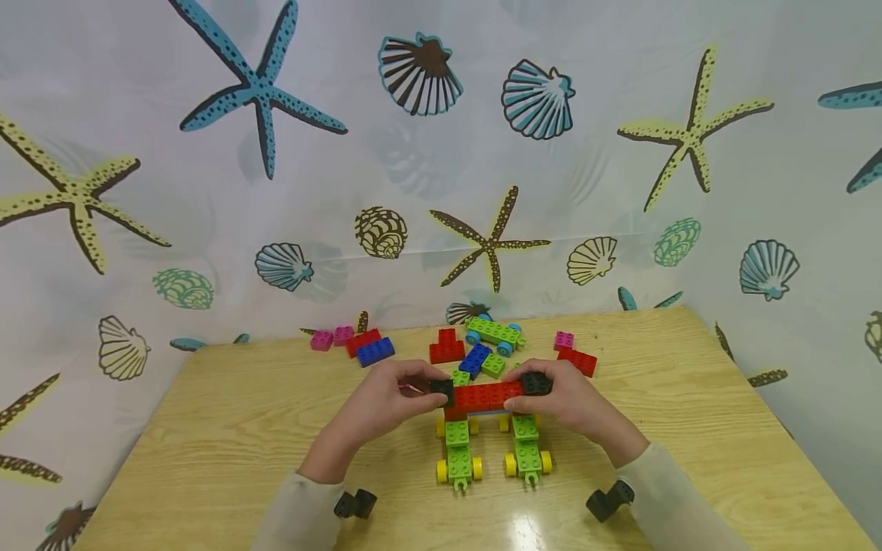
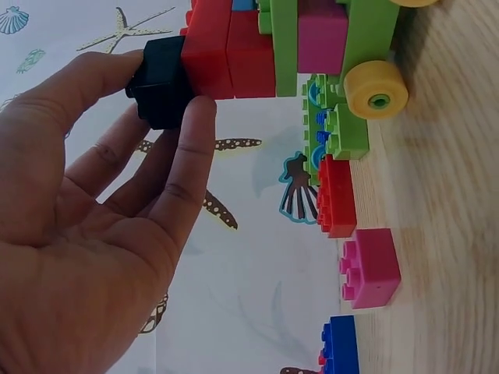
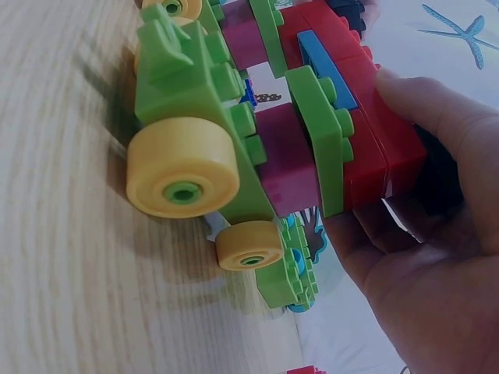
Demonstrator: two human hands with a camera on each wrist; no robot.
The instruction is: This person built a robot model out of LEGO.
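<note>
A toy brick build stands on two green wheeled bases (image 1: 459, 463) with yellow wheels. Purple bricks (image 3: 287, 160) and green bricks rise from the bases to a row of red bricks (image 1: 475, 397) across the top. A blue brick (image 3: 327, 70) sits under that row, between the green pieces. My left hand (image 2: 101, 202) pinches a black brick (image 2: 161, 82) at the row's left end. My right hand (image 1: 558, 394) grips the row's right end, thumb on a red brick (image 3: 390, 148). Another black brick (image 1: 536, 383) sits within that grasp, partly hidden by the palm.
Behind the build lie a green wheeled base with blue wheels (image 1: 494, 331), red bricks (image 1: 447, 348) and a blue brick (image 1: 475, 358). Pink bricks (image 1: 321, 340) and another blue brick (image 1: 375, 351) lie back left. A patterned cloth (image 1: 413, 168) hangs behind the wooden table (image 1: 227, 444).
</note>
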